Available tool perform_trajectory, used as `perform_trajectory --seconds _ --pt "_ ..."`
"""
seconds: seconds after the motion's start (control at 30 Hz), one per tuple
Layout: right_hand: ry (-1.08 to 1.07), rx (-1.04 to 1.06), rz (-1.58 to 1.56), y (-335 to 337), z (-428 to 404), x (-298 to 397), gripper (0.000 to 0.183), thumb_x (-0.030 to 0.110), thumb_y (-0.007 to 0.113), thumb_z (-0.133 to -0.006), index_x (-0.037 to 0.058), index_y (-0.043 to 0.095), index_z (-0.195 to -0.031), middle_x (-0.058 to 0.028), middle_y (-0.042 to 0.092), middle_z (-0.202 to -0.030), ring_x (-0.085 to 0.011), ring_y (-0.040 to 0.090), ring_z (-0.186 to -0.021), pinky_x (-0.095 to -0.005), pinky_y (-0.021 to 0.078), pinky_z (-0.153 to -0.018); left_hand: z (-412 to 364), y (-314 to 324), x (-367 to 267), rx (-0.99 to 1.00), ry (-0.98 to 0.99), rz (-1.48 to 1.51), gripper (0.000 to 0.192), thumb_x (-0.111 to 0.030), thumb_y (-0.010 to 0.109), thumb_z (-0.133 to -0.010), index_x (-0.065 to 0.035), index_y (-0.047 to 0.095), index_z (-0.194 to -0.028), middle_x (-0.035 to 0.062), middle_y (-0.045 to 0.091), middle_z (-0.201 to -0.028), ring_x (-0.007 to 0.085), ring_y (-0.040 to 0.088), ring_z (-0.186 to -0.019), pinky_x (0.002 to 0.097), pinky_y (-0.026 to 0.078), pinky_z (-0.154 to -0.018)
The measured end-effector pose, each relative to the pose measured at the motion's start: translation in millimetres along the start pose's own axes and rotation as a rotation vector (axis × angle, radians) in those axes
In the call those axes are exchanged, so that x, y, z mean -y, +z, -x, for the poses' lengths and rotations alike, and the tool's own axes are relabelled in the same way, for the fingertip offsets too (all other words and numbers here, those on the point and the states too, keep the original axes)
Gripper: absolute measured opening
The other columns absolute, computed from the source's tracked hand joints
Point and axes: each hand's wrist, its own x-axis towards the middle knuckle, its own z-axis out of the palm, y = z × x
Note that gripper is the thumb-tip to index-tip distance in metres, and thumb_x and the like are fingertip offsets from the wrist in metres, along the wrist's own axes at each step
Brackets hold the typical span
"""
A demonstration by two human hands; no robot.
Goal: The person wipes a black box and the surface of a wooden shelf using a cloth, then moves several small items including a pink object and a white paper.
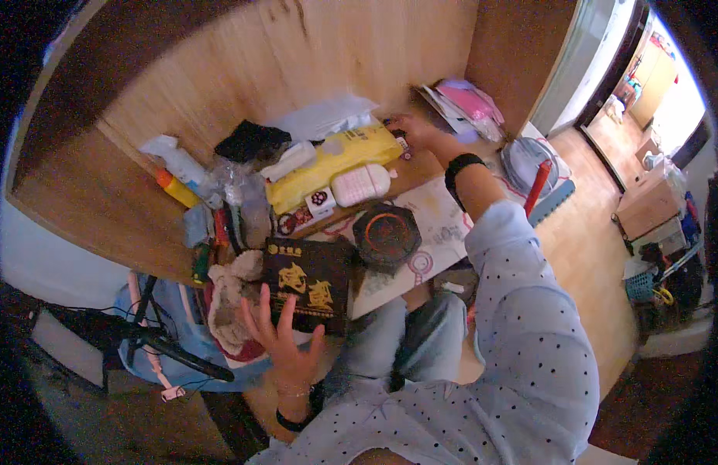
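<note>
My left hand (286, 343) is spread, its fingertips over the lower edge of a black box (305, 279) with gold characters. Whether it presses on the box I cannot tell. My right hand (416, 132) reaches to the back of the desk, at the right end of a yellow soft package (335, 165). Small dark items (400, 142) show by its fingers, too blurred to tell if they are gripped. In front of the package lie a pink-and-white rounded case (360, 185) and a small white box (320, 201) with a dark flower mark. An octagonal black container (388, 235) stands nearer me.
Pink and white packets (466, 107) lean in the back right corner. A red pen-like stick (538, 189) and a coiled grey cable (530, 165) are at the right. A beige fuzzy cloth (234, 302) and a black stand arm (184, 354) are at the left.
</note>
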Motion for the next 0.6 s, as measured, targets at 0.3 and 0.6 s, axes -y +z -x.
perform_trajectory --seconds 0.3,0.6 --pt "0.042 -0.448 0.136 20.2 -46.4 -56.4 0.042 -0.001 0.065 -0.067 0.008 0.063 -0.108 -0.0168 0.059 -0.118 -0.0347 0.057 -0.106 -0.0383 0.0457 -0.091 5.8 4.7 6.4 -0.105 0.015 -0.056 0.053 -0.044 0.057 -0.086 -0.0097 0.051 -0.127 0.0168 0.035 -0.144 0.0465 0.018 -0.136 0.0618 0.014 -0.108" --pt "-0.014 0.151 -0.152 -34.1 10.5 13.5 0.047 -0.004 0.07 -0.06 0.0068 0.067 -0.105 -0.0131 0.063 -0.114 -0.0271 0.06 -0.104 -0.0362 0.0466 -0.091 4.3 4.2 3.6 -0.078 -0.024 -0.054 0.051 -0.043 0.054 -0.088 -0.0108 0.051 -0.127 0.0165 0.036 -0.145 0.0443 0.019 -0.136 0.0614 0.011 -0.109"
